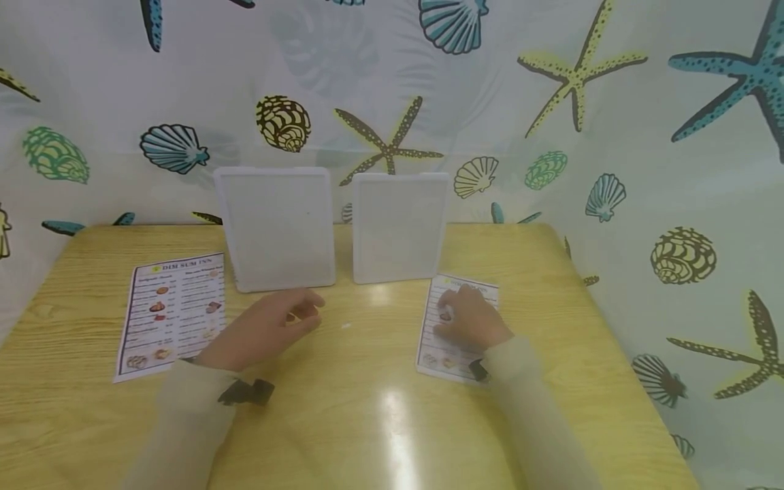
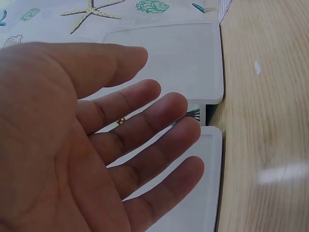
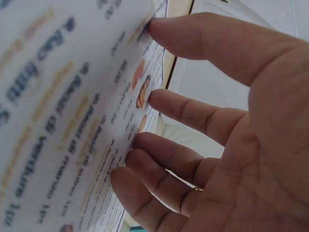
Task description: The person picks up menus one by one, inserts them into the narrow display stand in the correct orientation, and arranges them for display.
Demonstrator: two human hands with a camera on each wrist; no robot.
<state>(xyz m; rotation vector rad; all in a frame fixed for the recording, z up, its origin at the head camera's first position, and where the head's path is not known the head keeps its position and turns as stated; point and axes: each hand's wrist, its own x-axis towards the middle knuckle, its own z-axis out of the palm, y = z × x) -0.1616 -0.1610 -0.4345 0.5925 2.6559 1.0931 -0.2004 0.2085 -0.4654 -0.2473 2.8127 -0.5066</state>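
Observation:
My left hand (image 1: 263, 328) hovers over the table with nothing in it, its fingers loosely bent in the left wrist view. It is nearest the left white panel (image 1: 278, 228) and the left printed menu sheet (image 1: 150, 323), headed "DIM SUM INN", which my forearm partly covers. On the right, my right hand (image 1: 474, 318) is over a second menu sheet (image 1: 431, 344). In the right wrist view its slightly bent, spread fingertips (image 3: 159, 99) meet or nearly meet the printed surface; contact is hard to tell. A right white panel (image 1: 401, 228) stands behind that sheet.
Both panels stand upright at the back of the wooden table (image 1: 343, 422), a narrow gap between them. A tiny white scrap (image 1: 346, 325) lies mid-table. A cloth (image 1: 392, 82) patterned with shells and starfish hangs behind and to the right.

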